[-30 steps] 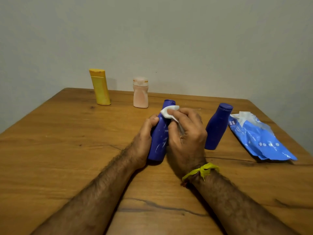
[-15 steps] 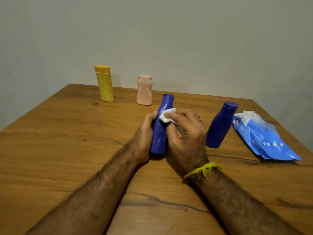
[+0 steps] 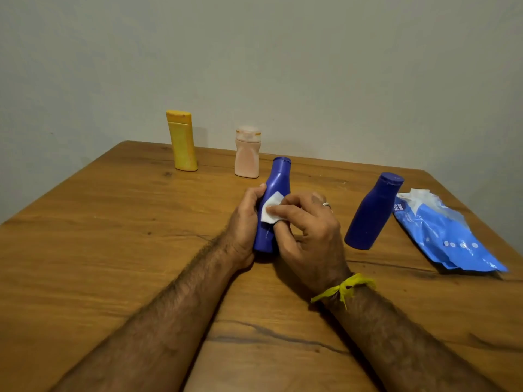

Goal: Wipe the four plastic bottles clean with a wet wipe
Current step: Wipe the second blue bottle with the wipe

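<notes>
Pressing a small folded white wet wipe (image 3: 271, 208) against the shoulder of a tall dark-blue plastic bottle (image 3: 272, 205), the fingertips (image 3: 271, 211) of the right hand (image 3: 307, 236) pinched the cloth between thumb and forefinger, fingers curled. The left hand (image 3: 245, 222) wrapped round the bottle's far side, thumb up along it, steadying it tilted with its base on the wooden table (image 3: 113, 236). Wiping this bottle looked to be the step in hand; the next move would call for drawing the wipe along the body while the left hand turns it. Both forearms lay low over the table, converging; a yellow thread (image 3: 343, 288) circled the right wrist. A second dark-blue bottle (image 3: 372, 212) stood just right, beside the blue wipe packet (image 3: 444, 236). A yellow bottle (image 3: 182, 141) and a pale pink bottle (image 3: 247, 152) stood near the far edge.
</notes>
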